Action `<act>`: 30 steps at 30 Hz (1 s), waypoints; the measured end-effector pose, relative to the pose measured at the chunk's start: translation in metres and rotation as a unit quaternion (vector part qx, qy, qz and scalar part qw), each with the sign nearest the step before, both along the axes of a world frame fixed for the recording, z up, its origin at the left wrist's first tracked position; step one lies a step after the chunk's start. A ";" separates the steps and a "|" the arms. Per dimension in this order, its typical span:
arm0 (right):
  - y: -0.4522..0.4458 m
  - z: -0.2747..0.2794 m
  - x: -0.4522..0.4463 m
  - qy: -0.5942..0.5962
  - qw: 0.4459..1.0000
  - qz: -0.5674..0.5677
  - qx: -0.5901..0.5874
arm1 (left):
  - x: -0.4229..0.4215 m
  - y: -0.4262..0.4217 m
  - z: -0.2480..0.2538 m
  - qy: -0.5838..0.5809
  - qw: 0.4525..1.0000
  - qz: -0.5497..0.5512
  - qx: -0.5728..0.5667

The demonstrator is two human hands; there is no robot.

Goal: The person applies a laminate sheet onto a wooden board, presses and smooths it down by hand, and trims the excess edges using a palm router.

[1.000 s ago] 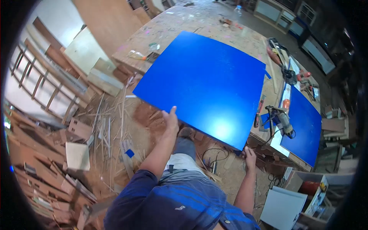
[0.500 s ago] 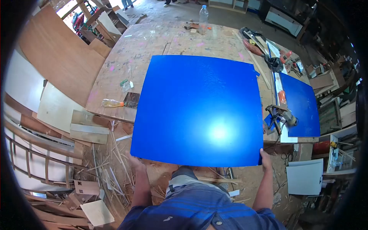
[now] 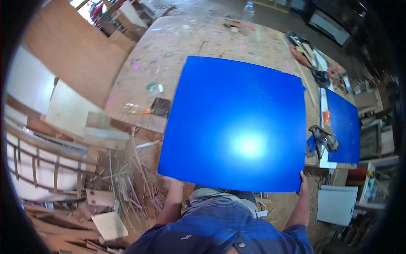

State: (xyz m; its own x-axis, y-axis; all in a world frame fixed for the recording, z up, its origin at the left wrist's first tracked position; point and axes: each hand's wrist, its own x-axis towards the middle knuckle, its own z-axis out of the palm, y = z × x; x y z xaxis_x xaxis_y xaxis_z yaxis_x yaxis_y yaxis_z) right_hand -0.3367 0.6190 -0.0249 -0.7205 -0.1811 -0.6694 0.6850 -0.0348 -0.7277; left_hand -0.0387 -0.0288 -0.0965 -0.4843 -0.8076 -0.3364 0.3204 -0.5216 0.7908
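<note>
A large glossy blue panel [image 3: 228, 110] spreads over the near part of the worktable, a bright light reflected in its surface. My left hand [image 3: 172, 182] grips its near left corner, with the fingers mostly hidden under the sheet. At the near right corner my right hand [image 3: 303, 185] is closed on the panel's side edge, thumb showing. Whether the far part rests on the table or hovers over it, I cannot tell. Just left of the panel lie a dark square piece [image 3: 161, 106] and a clear bottle with an orange cap [image 3: 136, 109].
On the worktable [image 3: 169, 46], a second blue panel [image 3: 344, 127] lies at the right beside a power tool [image 3: 323, 137]. A plastic bottle [image 3: 248, 15] stands at the far edge. Wood strips [image 3: 137, 169] litter the floor; boards [image 3: 76, 63] lean at left.
In the view, the table and panel have shifted right and turned slightly clockwise, as my head has moved. Both hands keep their hold on the panel's near corners.
</note>
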 end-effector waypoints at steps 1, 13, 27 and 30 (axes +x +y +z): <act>0.002 0.001 0.003 0.010 1.000 -0.005 -0.003 | -0.008 -0.004 0.006 0.181 0.966 0.065 0.170; -0.032 -0.019 0.064 -0.054 0.996 0.050 -0.046 | -0.022 -0.130 0.020 0.075 0.985 0.113 0.107; -0.125 -0.038 0.194 -0.138 0.979 0.068 -0.133 | -0.008 -0.034 0.042 0.028 0.994 0.056 -0.087; -0.119 -0.043 0.190 -0.135 0.973 0.105 -0.155 | -0.025 0.102 0.100 -0.037 0.995 0.018 0.096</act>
